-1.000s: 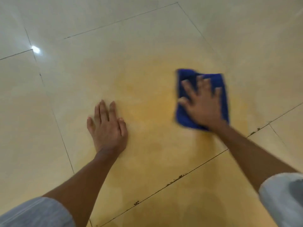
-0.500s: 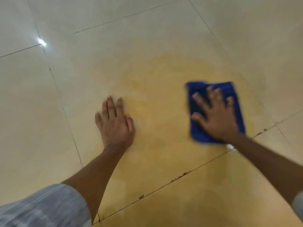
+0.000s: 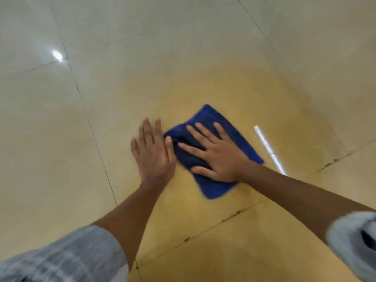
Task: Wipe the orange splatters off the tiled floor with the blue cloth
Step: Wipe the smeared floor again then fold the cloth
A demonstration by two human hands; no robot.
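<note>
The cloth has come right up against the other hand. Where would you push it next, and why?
Probably back out to the right. The right hand presses flat on the blue cloth, whose left edge meets the left hand planted on the tiled floor, so that way is blocked. An orange film still tints the tile to the right and beyond the cloth, so sweeping there looks most useful.

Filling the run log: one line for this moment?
right hand flat on blue cloth | left hand flat on floor | orange film remains

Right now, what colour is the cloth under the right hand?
Deep blue cloth, plain, under the right hand; head view.
</note>
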